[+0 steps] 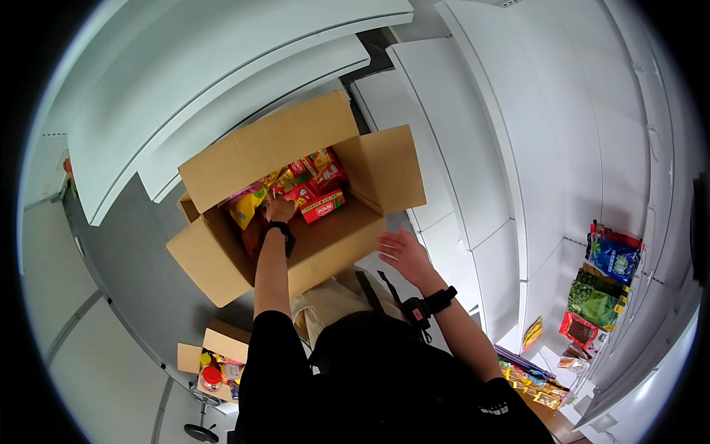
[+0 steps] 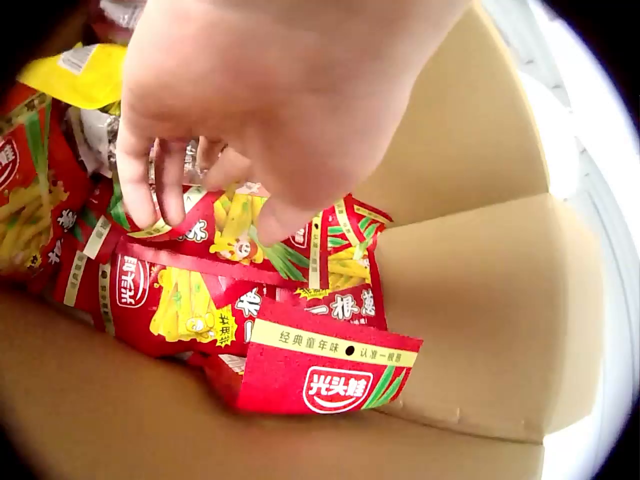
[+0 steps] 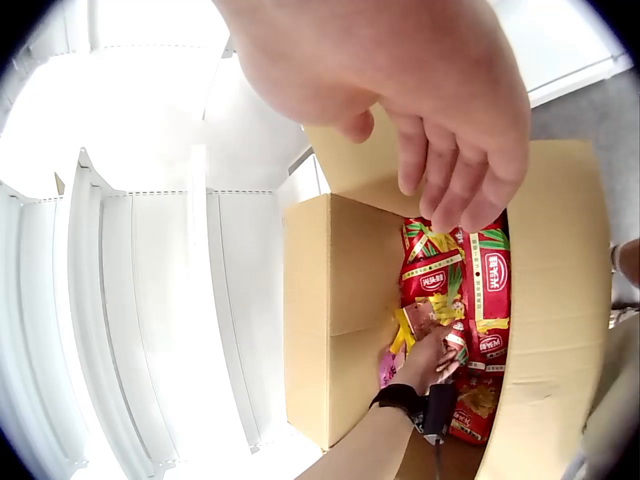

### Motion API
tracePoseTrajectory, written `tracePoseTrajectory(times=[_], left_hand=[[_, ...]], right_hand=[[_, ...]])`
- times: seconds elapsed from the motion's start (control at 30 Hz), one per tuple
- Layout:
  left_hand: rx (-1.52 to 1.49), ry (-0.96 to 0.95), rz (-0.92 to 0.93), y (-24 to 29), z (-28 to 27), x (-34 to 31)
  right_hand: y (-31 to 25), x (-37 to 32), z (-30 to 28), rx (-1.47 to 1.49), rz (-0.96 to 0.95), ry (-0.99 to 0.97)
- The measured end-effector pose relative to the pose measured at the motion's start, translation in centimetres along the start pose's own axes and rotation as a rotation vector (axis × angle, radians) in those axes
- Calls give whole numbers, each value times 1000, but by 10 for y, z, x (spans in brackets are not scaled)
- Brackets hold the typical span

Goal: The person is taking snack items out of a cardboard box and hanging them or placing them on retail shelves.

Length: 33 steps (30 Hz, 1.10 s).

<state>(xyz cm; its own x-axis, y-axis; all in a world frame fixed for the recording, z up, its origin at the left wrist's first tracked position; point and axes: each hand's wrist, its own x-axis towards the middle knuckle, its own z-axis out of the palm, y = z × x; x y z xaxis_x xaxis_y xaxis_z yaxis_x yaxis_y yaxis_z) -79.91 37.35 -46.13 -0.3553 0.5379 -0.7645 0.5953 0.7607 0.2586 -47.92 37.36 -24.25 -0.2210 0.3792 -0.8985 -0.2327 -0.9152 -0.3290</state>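
My left hand [image 1: 279, 209] reaches down into a large cardboard box [image 1: 340, 240]. In the left wrist view its bent fingers [image 2: 140, 180] lie right over a red snack bag [image 2: 235, 235] with yellow sticks printed on it, thumb and fingers apart. More red snack bags [image 2: 330, 365] lie below and beside it, and a yellow packet [image 2: 75, 80] is at the upper left. My right hand [image 1: 404, 251] hovers by the box's near right corner, fingers loosely extended with nothing in them. The right wrist view shows this right hand [image 3: 400, 110] above the box opening.
White shelves [image 1: 444, 126] stand behind and to the right of the box. A smaller cardboard box [image 1: 225, 344] with jars and packets sits at lower left. Colourful bags [image 1: 597, 300] stand on a shelf at right. The large box's flaps [image 1: 211, 263] spread outward.
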Motion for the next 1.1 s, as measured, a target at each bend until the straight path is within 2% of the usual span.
tracePoseTrajectory(times=[0.13, 0.43, 0.53, 0.63, 0.8, 0.87, 0.97, 1.1], left_hand=[[97, 298, 39, 9, 17, -12], [180, 507, -22, 14, 4, -32], [303, 529, 20, 4, 1, -29], [138, 271, -46, -10, -5, -21], [121, 267, -5, -25, -16, -19], [202, 389, 55, -34, -9, -12], [194, 399, 164, -40, -14, -9], [146, 463, 150, -50, -23, -17]], right_hand=[[-3, -1, 4, -40, 24, 37], [10, 5, 14, -23, 19, 14], [12, 4, 20, -44, 14, 9], [11, 0, 27, -62, 9, 14], [14, -6, 34, -67, 1, 18], [17, -2, 33, -62, -11, -6], [27, -4, 30, -64, -21, -34], [33, -7, 47, -82, -22, -35]])
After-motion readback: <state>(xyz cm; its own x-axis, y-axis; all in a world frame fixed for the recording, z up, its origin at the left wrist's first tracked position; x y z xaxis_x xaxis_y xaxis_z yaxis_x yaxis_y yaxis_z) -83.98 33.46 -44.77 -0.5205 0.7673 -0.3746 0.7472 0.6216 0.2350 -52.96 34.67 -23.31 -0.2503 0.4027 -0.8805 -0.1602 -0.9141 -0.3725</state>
